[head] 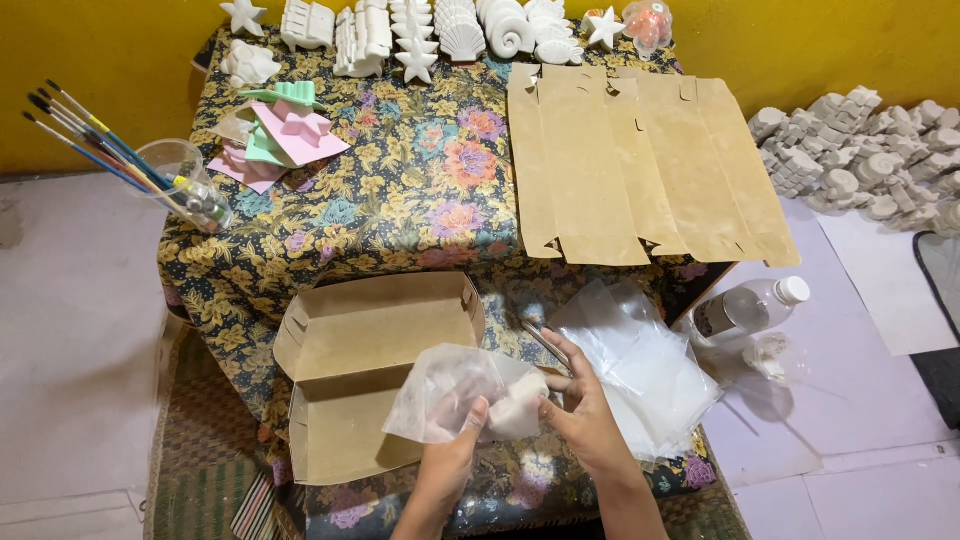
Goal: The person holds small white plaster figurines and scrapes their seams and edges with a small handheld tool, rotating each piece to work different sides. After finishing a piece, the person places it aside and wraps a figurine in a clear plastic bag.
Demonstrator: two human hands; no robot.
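- Clear thin plastic bag (445, 392) with white plaster piece (518, 405) half inside, just right of open brown cardboard box (370, 340).
- Pinched by left hand (455, 445); right hand (580, 400) fingers closed on piece.
- Likely flimsy, slippery film; brittle cast, best cradled underneath.

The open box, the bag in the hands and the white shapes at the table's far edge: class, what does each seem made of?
Open box: brown cardboard, matt, with creased flaps.
Bag, held by the left hand and right hand: thin clear plastic, glossy and crinkled.
White shapes: probably plaster or clay, chalky, matt, moulded.
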